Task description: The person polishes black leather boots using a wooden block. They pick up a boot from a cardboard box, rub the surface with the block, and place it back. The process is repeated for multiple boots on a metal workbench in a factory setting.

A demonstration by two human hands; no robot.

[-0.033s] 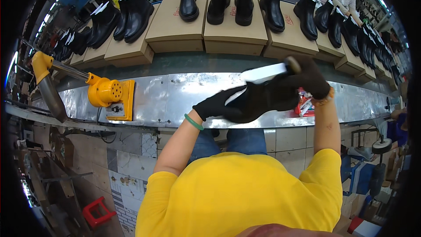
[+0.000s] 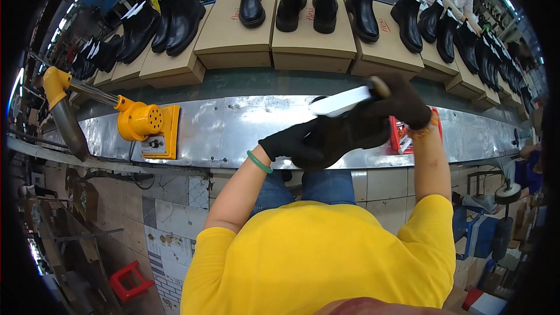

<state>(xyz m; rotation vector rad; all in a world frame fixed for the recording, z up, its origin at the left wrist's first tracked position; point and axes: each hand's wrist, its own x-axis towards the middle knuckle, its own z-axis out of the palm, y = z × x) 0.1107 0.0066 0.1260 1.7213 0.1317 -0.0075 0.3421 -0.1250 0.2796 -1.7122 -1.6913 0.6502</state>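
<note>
1. The left hand [image 2: 291,142], black-gloved, was closed around a dark boot [image 2: 341,141].
2. That boot was tilted above the near side of the metal worktop [image 2: 248,119], a white insert [image 2: 343,101] poking from it.
3. The right hand [image 2: 405,105], dark-gloved and blurred, gripped a tan-ended object [image 2: 380,87] beside the insert; contact could not be told.
4. A red tray [image 2: 395,134] lay partly hidden below the right wrist.
5. Beyond, black boots [image 2: 251,0] stood on cardboard boxes [image 2: 233,38].

Head-worn fisheye view, close above the metal bench [image 2: 239,131], downward and forward, dim rim probably distorted
</note>
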